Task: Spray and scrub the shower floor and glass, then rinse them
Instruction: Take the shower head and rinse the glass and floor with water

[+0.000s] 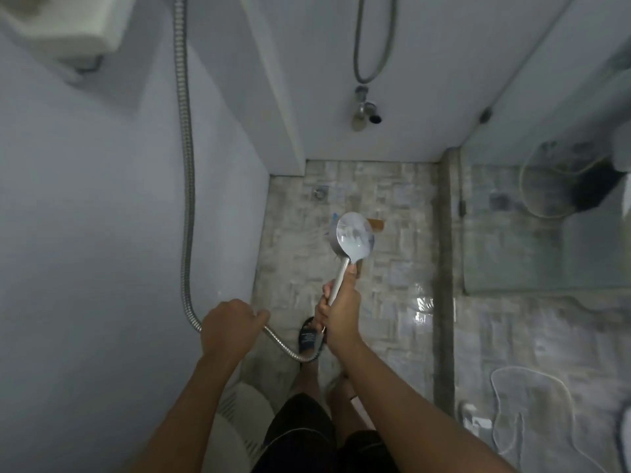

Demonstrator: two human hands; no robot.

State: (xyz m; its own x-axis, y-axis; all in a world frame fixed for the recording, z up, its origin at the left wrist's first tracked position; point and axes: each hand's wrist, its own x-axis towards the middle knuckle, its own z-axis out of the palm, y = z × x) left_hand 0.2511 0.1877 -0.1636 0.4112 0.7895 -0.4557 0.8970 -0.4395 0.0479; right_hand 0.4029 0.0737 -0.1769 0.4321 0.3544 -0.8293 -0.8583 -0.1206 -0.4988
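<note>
The right hand (339,312) is wrapped around the handle of a round handheld shower head (353,238), held over the middle of the shower floor (392,268). The left hand (227,327), just beside it, is curled around the metal hose (186,165) that climbs the left wall. One black sandal (309,336) shows below the hands.

The floor is pale mosaic stone, glossy and wet, with one small drain (320,192) near the back corner. Plain white walls close it in on the left and back. A raised kerb (444,268) runs along the right side, where one glass panel (546,216) stands. Two hoses are visible in all — the second hose (374,39) hangs looped on the back wall above one tap (365,110). One white water heater (65,22) sits top left.
</note>
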